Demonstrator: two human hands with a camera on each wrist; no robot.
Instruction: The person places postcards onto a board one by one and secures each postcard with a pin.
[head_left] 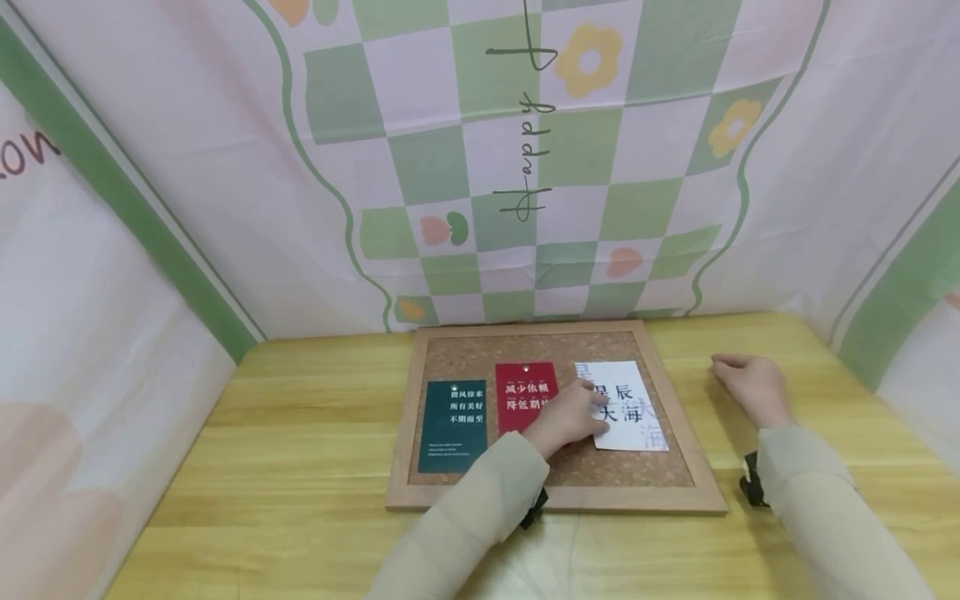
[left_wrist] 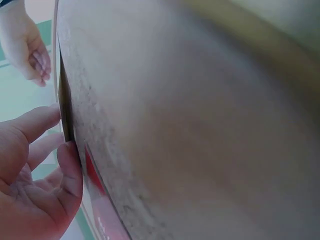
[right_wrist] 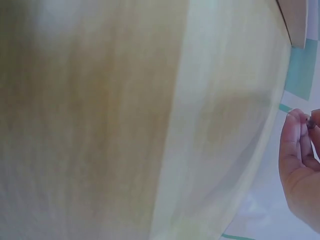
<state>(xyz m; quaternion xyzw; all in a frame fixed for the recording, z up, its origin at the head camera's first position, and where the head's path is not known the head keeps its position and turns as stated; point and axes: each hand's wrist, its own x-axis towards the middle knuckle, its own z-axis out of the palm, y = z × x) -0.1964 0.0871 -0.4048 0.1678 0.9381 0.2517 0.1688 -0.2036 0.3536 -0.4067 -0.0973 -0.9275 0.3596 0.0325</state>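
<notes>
A white card point(head_left: 621, 407) with large black characters lies toward the right side of a cork board point(head_left: 525, 337), at a slight tilt. My left hand point(head_left: 570, 415) holds this card by its left part, fingertips over its face. In the left wrist view, the thumb and fingers of my left hand point(left_wrist: 40, 185) are bent at the card's edge point(left_wrist: 65, 105), which stands a little off the cork. Right of the board, my right hand point(head_left: 752, 387) hovers above the table. Between thumb and forefinger it pinches a small dark pushpin point(right_wrist: 311, 122), partly hidden by the fingers.
A green card point(head_left: 453, 429) and a red card point(head_left: 517, 383) are on the board's left and middle, each with a small pin near its top. The wooden frame point(head_left: 555, 498) rests on a yellow wood table point(head_left: 300, 442). Patterned cloth point(head_left: 427, 167) hangs behind.
</notes>
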